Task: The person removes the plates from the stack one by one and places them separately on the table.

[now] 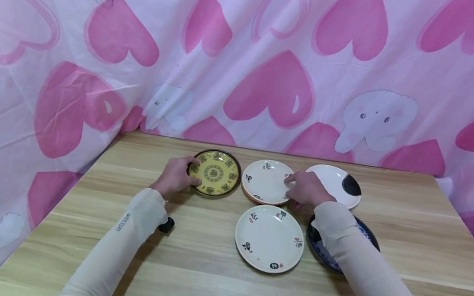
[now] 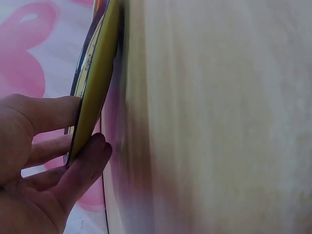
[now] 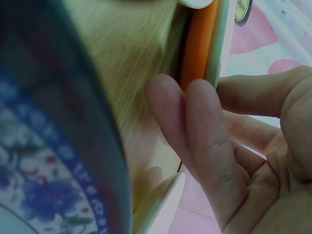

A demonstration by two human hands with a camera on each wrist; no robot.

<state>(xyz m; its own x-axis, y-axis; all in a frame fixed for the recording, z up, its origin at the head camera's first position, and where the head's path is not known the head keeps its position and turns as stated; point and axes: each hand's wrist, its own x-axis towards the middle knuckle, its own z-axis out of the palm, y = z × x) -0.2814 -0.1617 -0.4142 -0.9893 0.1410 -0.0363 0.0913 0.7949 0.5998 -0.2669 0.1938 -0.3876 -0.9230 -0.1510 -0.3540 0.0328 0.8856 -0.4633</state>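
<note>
Both plates look stiff, glossy, breakable and fairly light, best taken at the rim: the left hand point(image 1: 174, 175) pinches the yellow plate point(image 1: 216, 172) on the tabletop point(image 1: 205, 288), the right hand point(image 1: 307, 189) pinches the white plate point(image 1: 266, 181) beside it.

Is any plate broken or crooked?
None looks broken. The yellow plate and the white plate with the orange underside each have an edge pinched by the left hand and right hand.

A white plate with a black patch point(image 1: 338, 184) sits at two o'clock on the wooden bench point(image 1: 205, 288); pink heart curtain point(image 1: 279, 56) behind.
</note>
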